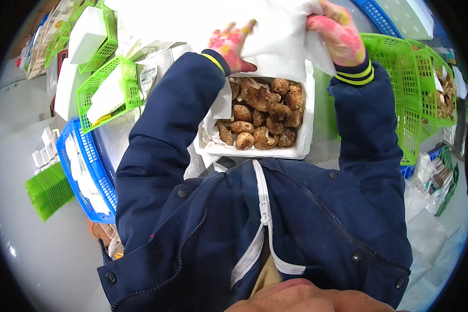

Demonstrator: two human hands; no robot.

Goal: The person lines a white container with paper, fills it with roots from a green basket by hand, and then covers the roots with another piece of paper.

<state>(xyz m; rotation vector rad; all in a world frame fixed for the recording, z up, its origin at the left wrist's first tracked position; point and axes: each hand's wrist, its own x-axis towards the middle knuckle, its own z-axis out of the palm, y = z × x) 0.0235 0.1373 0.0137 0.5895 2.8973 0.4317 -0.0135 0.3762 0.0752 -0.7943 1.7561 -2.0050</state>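
Observation:
Brown mushrooms (263,113) lie packed in a white foam box (253,152) right in front of my body. A white paper sheet (284,43) covers the far part of the box and rises towards the upper right. My right hand (337,35), in a pink and yellow patterned glove, grips this sheet near its right side. Over the sheet's left side is my left hand (232,46), gloved alike, with fingers spread and nothing held. Whether its fingertips touch the paper I cannot tell. Another piece of white paper (221,103) lines the box's left wall.
Green plastic baskets (390,85) stand to the right, one holding mushrooms (446,93). On the left are a green basket (130,85) with a white foam piece, a blue crate (91,171) of white items and a stack of green trays (48,191). Clear plastic sheets (429,241) lie lower right.

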